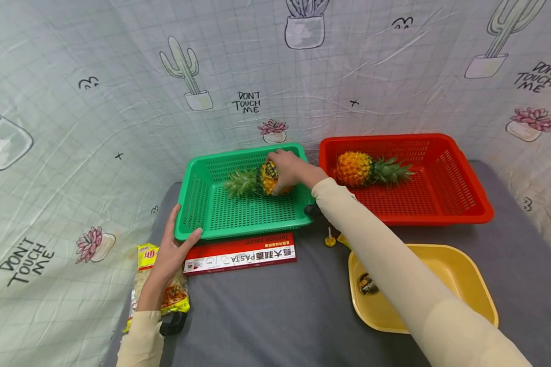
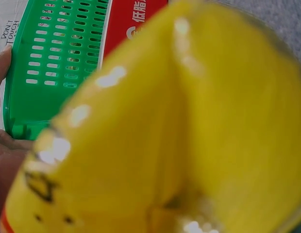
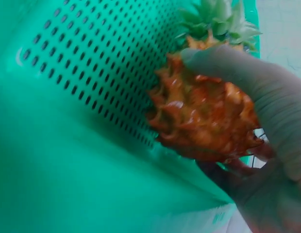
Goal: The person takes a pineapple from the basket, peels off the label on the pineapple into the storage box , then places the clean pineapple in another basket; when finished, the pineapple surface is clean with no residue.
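1. Gripping a spiky orange-yellow pineapple with green crown (image 3: 199,114), your right hand (image 1: 290,169); fruit inside the green perforated plastic basket (image 1: 231,216).
2. Your left hand (image 1: 170,255), thumb and fingers spread, touches its near-left corner.
3. Nearer you: flat red-and-white pasta carton (image 1: 257,257), yellow-and-clear plastic bag (image 1: 174,302).
4. Rightward: red perforated plastic basket (image 1: 429,196), another pineapple (image 1: 354,169) inside.
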{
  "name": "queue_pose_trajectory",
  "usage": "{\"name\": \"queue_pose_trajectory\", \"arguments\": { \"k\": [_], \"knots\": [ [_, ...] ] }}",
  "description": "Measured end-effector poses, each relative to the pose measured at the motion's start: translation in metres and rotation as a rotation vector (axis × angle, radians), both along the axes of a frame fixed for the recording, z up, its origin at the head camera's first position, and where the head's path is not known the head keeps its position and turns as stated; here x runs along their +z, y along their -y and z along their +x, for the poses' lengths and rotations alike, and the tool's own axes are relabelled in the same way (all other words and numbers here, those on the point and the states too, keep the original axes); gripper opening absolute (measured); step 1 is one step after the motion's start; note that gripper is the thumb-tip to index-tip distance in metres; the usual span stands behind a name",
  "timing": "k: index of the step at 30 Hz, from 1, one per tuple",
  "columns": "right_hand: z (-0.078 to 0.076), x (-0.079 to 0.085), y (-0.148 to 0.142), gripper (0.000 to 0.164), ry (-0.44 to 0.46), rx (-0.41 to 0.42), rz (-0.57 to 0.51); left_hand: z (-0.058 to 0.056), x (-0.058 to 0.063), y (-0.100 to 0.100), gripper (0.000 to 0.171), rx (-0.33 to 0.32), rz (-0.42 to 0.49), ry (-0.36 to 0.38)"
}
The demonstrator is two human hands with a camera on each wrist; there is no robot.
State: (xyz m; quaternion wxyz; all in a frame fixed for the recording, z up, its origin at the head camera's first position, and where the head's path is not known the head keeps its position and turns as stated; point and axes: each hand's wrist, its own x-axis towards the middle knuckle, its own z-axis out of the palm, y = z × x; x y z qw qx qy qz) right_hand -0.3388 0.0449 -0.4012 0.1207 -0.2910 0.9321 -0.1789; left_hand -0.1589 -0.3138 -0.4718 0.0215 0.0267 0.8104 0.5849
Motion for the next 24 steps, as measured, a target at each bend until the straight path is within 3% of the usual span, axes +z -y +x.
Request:
{"name": "queue_pose_trajectory", "arguments": {
  "k": [24],
  "knots": [
    [0.016,0.025,-0.011,0.094,-0.012,0.062,-0.098,0.000,0.002,0.001,0.093,0.013,-0.032,0.013]
  ]
}}
